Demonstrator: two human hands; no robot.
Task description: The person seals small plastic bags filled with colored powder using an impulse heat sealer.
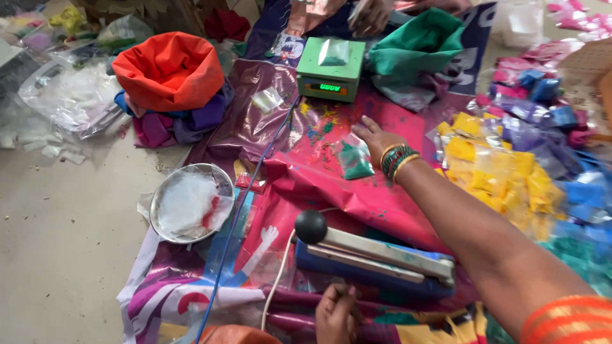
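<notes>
While my right hand [375, 137] lies flat and open, fingertips touching the green powder packet [354, 161] on the pink sheet [357, 197], my left hand [336, 313] rests loosely curled, empty, beside the sealer [376, 258].

A small clear packet of green powder [354, 162] lies flat on the pink plastic sheet [382, 197] spread over the floor, touching the right hand [375, 137], just below the powder-speckled patch in front of the green scale [331, 70]. The blue heat sealer [376, 258], its arm raised with a black knob, sits near the sheet's lower edge, just above the left hand [336, 312].
</notes>
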